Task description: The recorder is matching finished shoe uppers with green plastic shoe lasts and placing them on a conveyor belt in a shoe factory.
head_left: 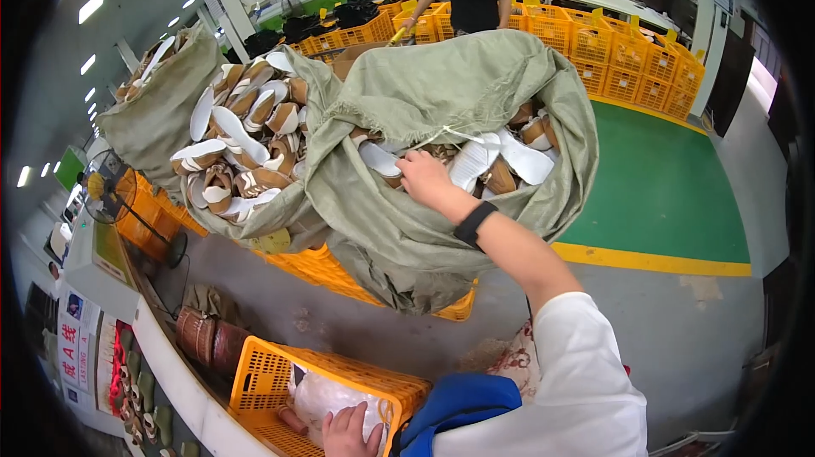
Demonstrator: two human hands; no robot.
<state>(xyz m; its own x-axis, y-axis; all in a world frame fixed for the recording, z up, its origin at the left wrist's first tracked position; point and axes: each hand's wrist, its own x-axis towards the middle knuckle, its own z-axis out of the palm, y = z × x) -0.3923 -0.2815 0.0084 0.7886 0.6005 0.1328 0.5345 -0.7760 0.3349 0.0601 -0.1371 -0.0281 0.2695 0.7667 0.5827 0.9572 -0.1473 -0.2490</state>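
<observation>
At the open mouth of a grey-green woven sack, the right hand reaches in, fingers bent beside a white-soled brown shoe; whether they pinch it, I cannot tell. The left hand, fingers loosely spread, lies over white plastic film inside an orange perforated crate. Work looks barely begun: shoes crowd the sack, and none shows lifted clear or inside the crate.
</observation>
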